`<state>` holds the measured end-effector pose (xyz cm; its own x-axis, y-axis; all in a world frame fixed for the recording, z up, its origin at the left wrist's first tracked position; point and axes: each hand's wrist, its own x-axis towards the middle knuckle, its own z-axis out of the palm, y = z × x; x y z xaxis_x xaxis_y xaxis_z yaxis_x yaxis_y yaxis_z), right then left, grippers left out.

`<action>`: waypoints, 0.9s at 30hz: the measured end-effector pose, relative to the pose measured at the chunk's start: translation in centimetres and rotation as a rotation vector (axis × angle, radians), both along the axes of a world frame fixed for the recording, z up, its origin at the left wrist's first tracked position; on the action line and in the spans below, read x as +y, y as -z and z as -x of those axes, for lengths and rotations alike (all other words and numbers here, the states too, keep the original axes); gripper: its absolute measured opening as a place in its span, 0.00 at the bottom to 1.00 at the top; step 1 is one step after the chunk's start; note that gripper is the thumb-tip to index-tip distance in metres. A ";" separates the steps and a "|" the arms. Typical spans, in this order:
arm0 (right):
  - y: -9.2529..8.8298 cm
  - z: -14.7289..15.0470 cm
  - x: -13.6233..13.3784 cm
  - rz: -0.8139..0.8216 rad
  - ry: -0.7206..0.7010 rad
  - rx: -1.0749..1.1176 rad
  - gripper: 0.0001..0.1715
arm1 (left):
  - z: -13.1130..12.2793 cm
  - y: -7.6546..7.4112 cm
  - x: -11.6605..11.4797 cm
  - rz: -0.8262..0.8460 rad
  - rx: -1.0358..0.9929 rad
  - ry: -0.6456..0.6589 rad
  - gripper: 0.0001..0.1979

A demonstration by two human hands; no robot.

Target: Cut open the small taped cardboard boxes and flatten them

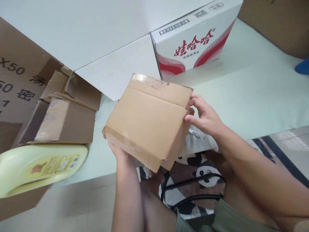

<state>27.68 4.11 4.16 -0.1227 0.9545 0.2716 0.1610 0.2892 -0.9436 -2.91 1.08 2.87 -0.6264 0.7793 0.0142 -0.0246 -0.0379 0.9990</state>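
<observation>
A brown cardboard box (147, 119) is held up in front of me, tilted, with a flap at its far end and another at its near end. My left hand (119, 151) supports it from below at the left corner, its fingers mostly hidden under the cardboard. At the right edge, my right hand (204, 114) grips the box between thumb and fingers. Behind the box, a small white and metal item (193, 132) lies partly hidden on the pale green tabletop (260, 96).
A white and red water carton (193, 48) stands at the back beside large white panels (120, 69). On the left are opened cardboard boxes (70, 119) and a pale yellow bottle (45, 167) on its side. A black metal frame (193, 187) and a panda-print mat (205, 175) lie below the table edge.
</observation>
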 end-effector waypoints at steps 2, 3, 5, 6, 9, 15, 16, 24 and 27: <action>0.0 0.5 -0.1 0.054 -0.041 0.063 0.41 | -1.0 -0.4 0.2 -0.071 -0.050 -0.054 0.20; 0.1 0.7 -0.2 0.085 -0.066 0.093 0.44 | -1.4 -0.6 0.3 -0.102 -0.096 -0.060 0.19; 0.3 1.1 -0.2 0.121 -0.091 0.106 0.43 | -1.9 -0.8 0.3 -0.124 -0.180 -0.052 0.19; 0.4 1.3 -0.3 0.123 -0.085 0.089 0.41 | -1.9 -0.9 0.3 -0.124 -0.212 -0.034 0.20; 0.8 1.5 -0.4 0.066 0.018 -0.023 0.38 | -1.8 -0.8 -0.2 -0.107 -0.269 0.076 0.26; 0.4 1.8 -0.5 -0.002 0.410 -0.470 0.38 | -1.5 -0.5 -1.4 -0.158 -0.357 0.333 0.34; 0.2 1.9 -0.5 0.019 0.435 -0.548 0.36 | -1.4 -0.4 -1.4 -0.148 -0.360 0.358 0.34; 0.1 1.9 -0.2 0.283 0.321 -0.478 0.30 | -0.7 0.0 -1.1 -0.068 -0.334 0.335 0.29; 0.7 1.7 0.3 0.456 0.254 0.026 0.26 | -1.3 -0.2 -0.8 -0.211 -0.245 0.308 0.28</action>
<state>25.97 4.39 3.47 0.1294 0.9754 -0.1786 0.1477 -0.1971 -0.9692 -1.62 0.31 3.06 -0.3706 0.9259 0.0735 -0.3015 -0.1947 0.9334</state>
